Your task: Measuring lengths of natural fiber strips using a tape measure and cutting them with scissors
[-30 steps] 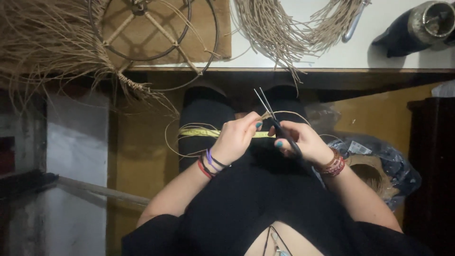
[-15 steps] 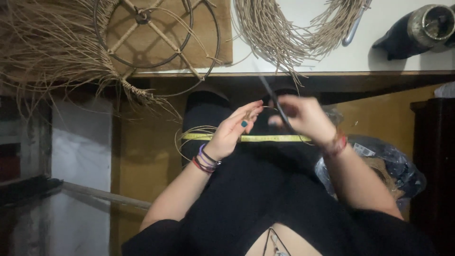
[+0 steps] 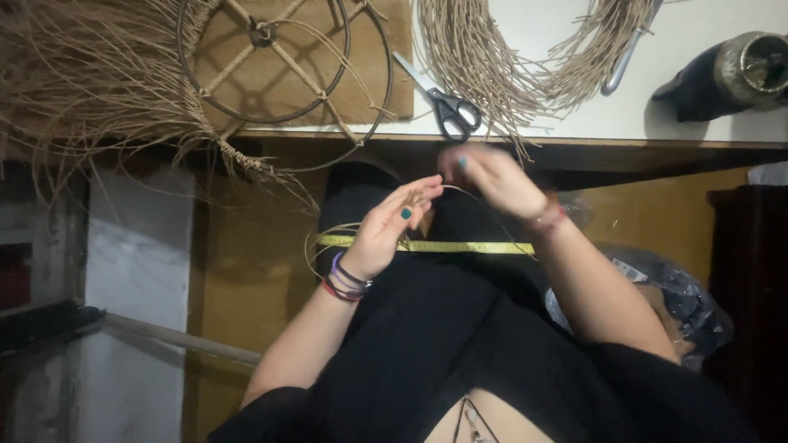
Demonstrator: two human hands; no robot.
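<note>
- While the person sits with a black-clothed lap (image 3: 460, 328) below the white table edge (image 3: 574, 123), the largest worked piece, a round dark wire frame with crossed wicker spokes (image 3: 283, 70), lies on a brown board on the table; only a short stretch of weaving shows at its lower left rim, so most of the ring appears bare and the weaving judged barely begun.
- Loose tan straw fibres (image 3: 82, 82) spread in a large unwoven mass to the left of the frame, and touch its rim.
- A second coiled bundle of tan fibre strands (image 3: 509, 57) rests on the table to the right, apparently unused stock.
- A crumpled dark plastic bag (image 3: 665, 287) sits by the right arm; its contents cannot be made out.
- A dark cylindrical vessel with a metallic mouth (image 3: 739, 70) lies tilted at the far right of the table; what it holds cannot be told.
- A yellow measuring tape (image 3: 460, 246) lies flat across the lap, with a thin loop of fibre curving around its left end.
- The right hand (image 3: 492, 176), blurred, seems to pinch the thin tan strand (image 3: 455, 190) above the tape.
- The left hand (image 3: 394, 230) has fingers partly curled, fingertips touching the same strand; a firm grip cannot be confirmed.
- Black-handled scissors (image 3: 447, 102) lie untouched on the table edge, just above the hands.
</note>
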